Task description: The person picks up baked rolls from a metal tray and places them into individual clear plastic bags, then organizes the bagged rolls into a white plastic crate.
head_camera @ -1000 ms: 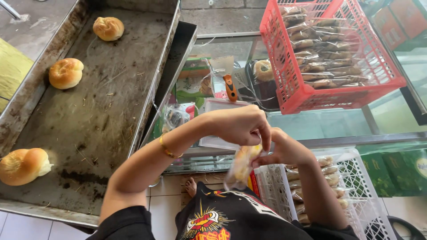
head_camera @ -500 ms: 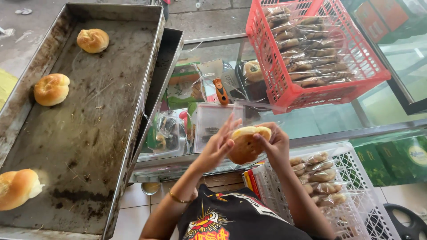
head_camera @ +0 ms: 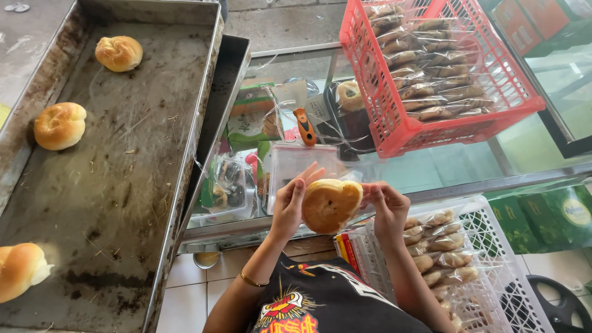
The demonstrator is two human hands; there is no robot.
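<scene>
Between both hands (head_camera: 290, 206) (head_camera: 387, 206), a bun (head_camera: 330, 205)

Golden-brown bun (head_camera: 330, 205) up front, red crate (head_camera: 431, 74) far right, white basket (head_camera: 493, 265) near right, dark stained grey tray (head_camera: 123, 185) left.

Between the left hand (head_camera: 290, 206) and right hand (head_camera: 387, 206) sits a bread roll (head_camera: 331, 204), its crust smooth, golden and faintly glossy, inside thin, clear, shiny plastic film. On the left, the big baking tray (head_camera: 132, 166) is dull grey metal, scratched, stained and crumb-strewn. Far right, the red crate (head_camera: 487, 114) is glossy moulded plastic lattice; near right, the white crate (head_camera: 493, 246) is matt plastic. The counter top (head_camera: 431, 166) is reflective glass.
</scene>
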